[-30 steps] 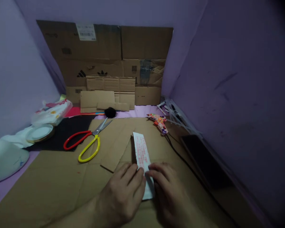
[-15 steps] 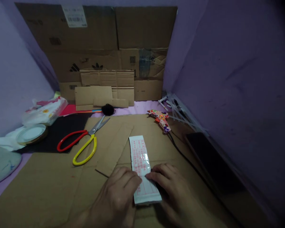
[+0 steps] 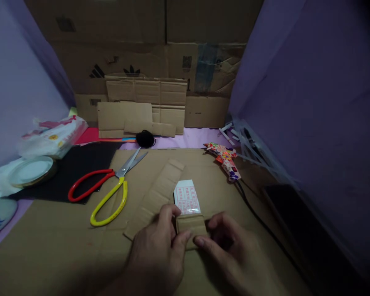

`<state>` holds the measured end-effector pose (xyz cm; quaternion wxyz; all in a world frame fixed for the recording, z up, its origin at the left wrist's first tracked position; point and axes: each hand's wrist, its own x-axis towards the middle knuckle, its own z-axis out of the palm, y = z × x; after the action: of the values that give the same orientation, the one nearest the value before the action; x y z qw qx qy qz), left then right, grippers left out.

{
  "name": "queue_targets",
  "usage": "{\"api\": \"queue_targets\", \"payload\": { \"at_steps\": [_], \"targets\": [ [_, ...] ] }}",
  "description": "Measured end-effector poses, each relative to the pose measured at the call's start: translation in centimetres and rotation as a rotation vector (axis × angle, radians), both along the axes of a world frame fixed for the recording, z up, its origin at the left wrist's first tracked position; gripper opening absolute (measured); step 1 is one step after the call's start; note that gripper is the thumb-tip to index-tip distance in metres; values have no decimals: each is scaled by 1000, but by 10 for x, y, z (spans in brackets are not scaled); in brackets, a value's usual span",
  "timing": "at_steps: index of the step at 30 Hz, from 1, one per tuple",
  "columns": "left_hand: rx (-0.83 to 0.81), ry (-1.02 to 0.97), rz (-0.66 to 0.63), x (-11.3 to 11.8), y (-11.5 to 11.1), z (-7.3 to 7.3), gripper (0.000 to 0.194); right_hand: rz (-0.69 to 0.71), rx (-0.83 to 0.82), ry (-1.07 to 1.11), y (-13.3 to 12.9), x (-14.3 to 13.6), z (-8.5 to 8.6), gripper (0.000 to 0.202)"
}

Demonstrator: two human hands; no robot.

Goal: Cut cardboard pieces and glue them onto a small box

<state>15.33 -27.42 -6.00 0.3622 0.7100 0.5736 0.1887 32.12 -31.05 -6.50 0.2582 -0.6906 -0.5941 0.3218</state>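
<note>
A cardboard strip (image 3: 188, 196), white with red print on one face, lies in front of me. Its near end is folded over, so the plain brown side shows on top. My left hand (image 3: 160, 246) grips the left side of the fold, with the thumb pressing on the brown flap. From the right, my right hand (image 3: 231, 242) pinches the flap's edge between thumb and fingers. Just left of the strip, another brown cardboard piece (image 3: 157, 193) lies at a slant, partly behind my left hand.
Scissors (image 3: 123, 174) with one red and one yellow handle lie open at the left. A patterned glue gun (image 3: 225, 160) with a black cord rests at the right, near a dark flat device (image 3: 296, 218). Black yarn (image 3: 145, 139) and cardboard pieces (image 3: 125, 119) are at the back.
The near end of the printed strip has been folded up and over, away from me. Both hands have moved onto the fold. The view has tilted down slightly.
</note>
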Motion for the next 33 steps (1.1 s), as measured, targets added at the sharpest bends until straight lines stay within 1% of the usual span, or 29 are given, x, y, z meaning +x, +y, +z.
{"api": "queue_targets", "payload": {
  "at_steps": [2,4,7,9,12,13,14,15,18,20,23,25,27,29,31,33],
  "targets": [
    [4,85,-40,2,3,-1,7,-34,-43,4,6,-1,-1,23],
    [30,130,-73,3,3,-2,13,-18,-33,-40,11,-1,-1,25],
    [37,133,-59,4,3,0,18,-12,50,-126,13,1,-3,33],
    [-17,87,-31,3,4,2,25,12,96,-156,12,2,-4,35],
    [-118,-49,20,0,8,6,53,48,117,-165,9,1,-3,32],
    [-148,-95,30,-1,10,6,57,57,124,-161,9,1,-3,31],
    [-174,-136,31,-2,11,7,56,66,138,-151,8,1,-2,30],
    [-195,-175,24,-3,11,7,51,81,158,-130,7,0,-2,29],
    [-238,-309,-30,-5,9,9,30,106,258,34,5,-2,1,21],
    [-297,-430,-50,-5,6,12,24,58,276,226,4,-5,3,19],
    [-455,-638,35,-2,2,18,35,-69,203,529,3,-9,5,26],
    [-493,-752,97,0,2,21,43,-119,180,651,3,-11,5,33],
    [-466,-795,102,2,2,22,43,-154,180,713,4,-13,5,36],
    [-437,-780,91,4,2,20,39,-198,157,787,5,-14,5,38],
    [-424,-764,89,4,3,17,37,-259,115,880,7,-16,7,37],
    [-426,-768,84,3,5,15,35,-291,48,968,10,-17,10,42]
  ]
}}
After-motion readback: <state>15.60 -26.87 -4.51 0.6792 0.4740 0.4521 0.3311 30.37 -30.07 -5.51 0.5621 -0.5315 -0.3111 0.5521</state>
